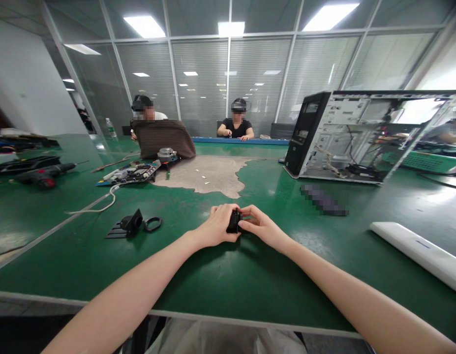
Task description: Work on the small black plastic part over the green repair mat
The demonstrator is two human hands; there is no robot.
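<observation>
Premises: an electronics workshop in an office-type room. Evidence: an opened computer case [307, 132], a bare circuit board [134, 172] and a drill [46, 176] lie on a green bench [198, 290], its coating worn through in one patch [213, 174]. Glass partition [198, 83] with blinds behind; panel lights [144, 25] overhead.

Small emblem [294, 148] on computer case [334, 125], no lettering legible

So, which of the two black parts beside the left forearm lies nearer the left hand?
The ring: a hollow loop. The pronged bracket sits farther from the left hand.
</observation>
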